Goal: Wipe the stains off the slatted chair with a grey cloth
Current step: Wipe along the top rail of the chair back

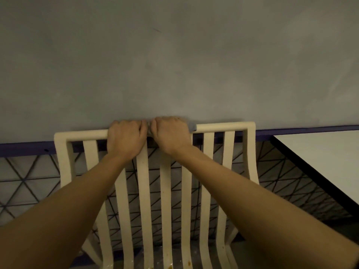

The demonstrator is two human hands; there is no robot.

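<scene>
A cream slatted chair (219,127) stands in front of me against a grey wall, its back facing me. Both hands grip the top rail side by side. My left hand (126,137) curls over the rail left of centre. My right hand (172,133) curls over the rail with the grey cloth (192,126) under it; a corner of the cloth sticks out to the right of the hand. Brown stains (171,266) show low on the slats near the seat at the bottom edge.
A white table (320,156) with a dark edge stands to the right of the chair. The floor (25,181) has grey tiles with black triangular lines. A dark purple skirting (23,148) runs along the base of the wall.
</scene>
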